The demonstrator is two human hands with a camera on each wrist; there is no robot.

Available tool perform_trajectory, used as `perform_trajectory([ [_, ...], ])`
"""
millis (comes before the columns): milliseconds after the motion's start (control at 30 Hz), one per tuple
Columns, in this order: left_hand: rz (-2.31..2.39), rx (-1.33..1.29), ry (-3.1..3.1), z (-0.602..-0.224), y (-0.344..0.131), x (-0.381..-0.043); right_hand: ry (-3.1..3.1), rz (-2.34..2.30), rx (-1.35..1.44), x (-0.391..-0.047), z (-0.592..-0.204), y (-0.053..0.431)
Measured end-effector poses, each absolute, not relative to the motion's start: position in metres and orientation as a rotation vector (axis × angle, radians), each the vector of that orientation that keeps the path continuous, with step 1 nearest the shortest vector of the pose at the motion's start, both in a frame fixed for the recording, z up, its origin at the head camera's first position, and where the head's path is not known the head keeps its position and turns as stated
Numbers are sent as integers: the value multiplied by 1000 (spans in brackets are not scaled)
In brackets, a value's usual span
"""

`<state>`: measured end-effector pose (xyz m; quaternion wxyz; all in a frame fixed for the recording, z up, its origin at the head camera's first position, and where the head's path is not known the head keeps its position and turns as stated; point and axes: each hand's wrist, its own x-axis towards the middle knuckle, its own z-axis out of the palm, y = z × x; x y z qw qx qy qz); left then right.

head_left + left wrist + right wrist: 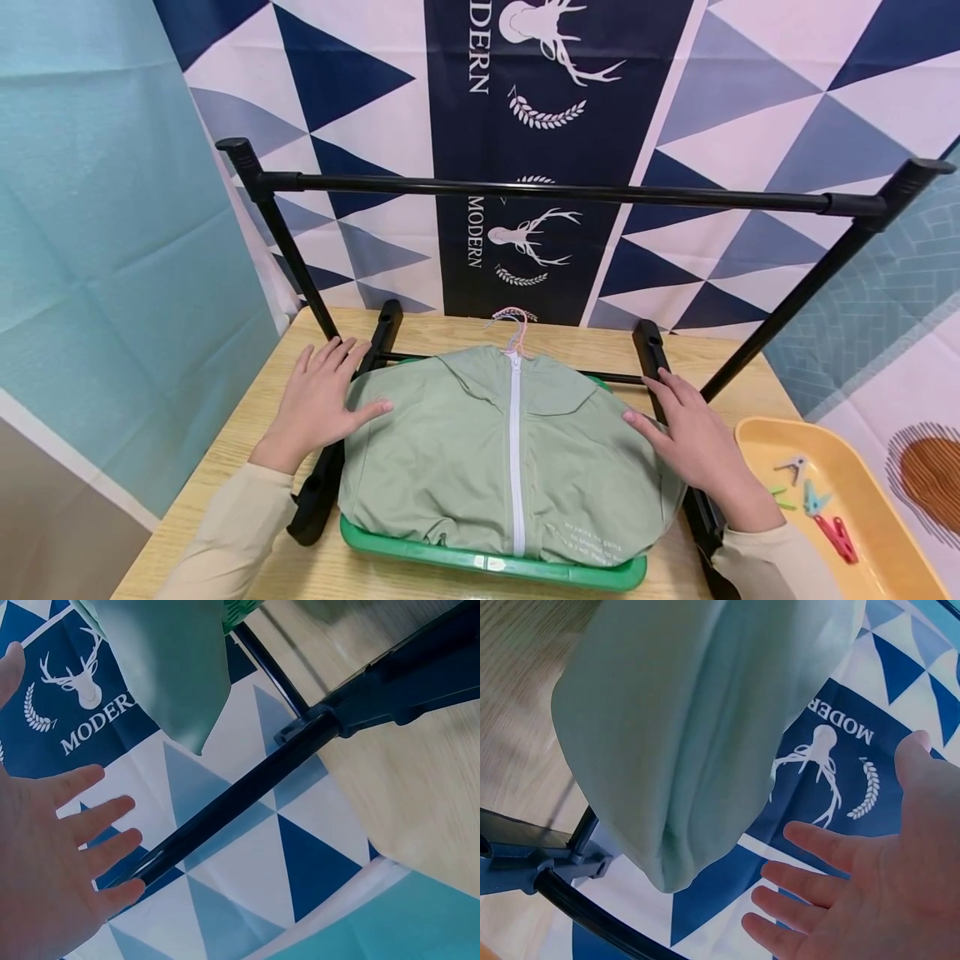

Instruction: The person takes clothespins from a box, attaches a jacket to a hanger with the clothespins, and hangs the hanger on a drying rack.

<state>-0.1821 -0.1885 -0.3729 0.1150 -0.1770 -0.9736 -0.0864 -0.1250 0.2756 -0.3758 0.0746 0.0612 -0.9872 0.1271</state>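
A light green zip-up jacket point(457, 450) lies spread, with a white zipper down its middle. Out of its collar pokes the hook of a thin pink-and-blue hanger point(522, 333). Beneath it is a green basket point(495, 565), mostly covered. At the jacket's left side is my left hand point(318, 404), fingers spread and holding nothing; the left wrist view shows a gap between it and the jacket point(172, 667). My right hand point(693, 437) is spread likewise at the other side. It too is apart from the jacket point(667, 750) in the right wrist view.
A black garment rack stands around the basket, its crossbar point(555, 192) running above and behind the jacket. At right, a yellow tray point(862, 458) holds several clothespins, including a red one point(836, 540). A patterned cloth point(360, 75) hangs behind the wooden table point(217, 492).
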Motion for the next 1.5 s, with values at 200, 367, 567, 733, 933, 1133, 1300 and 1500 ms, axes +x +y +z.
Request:
perform_trajectory([
  [200,-260,-561,-2865,-375,-188,-185,-2975,375,205,-126,-377,276],
  [367,-277,-571,-2878,-377,-187,-187,-2999,372,210,-126,-378,275],
  [567,-325,-584,-2890,-378,-185,-189,-2990,369,226,-126,-380,275],
  [733,-356,-604,-2894,-380,-184,-190,-2989,359,236,-126,-381,275],
  [933,-390,-628,-2885,-382,-183,-192,-3000,339,241,-127,-382,274],
  [1133,-415,-637,-2885,-383,-182,-196,-2999,325,250,-127,-383,273],
  [1300,-425,-642,-2885,-385,-182,-198,-2993,318,278,-128,-384,273],
  [1500,-445,-649,-2896,-388,-182,-199,-3013,327,297,-127,-385,273],
])
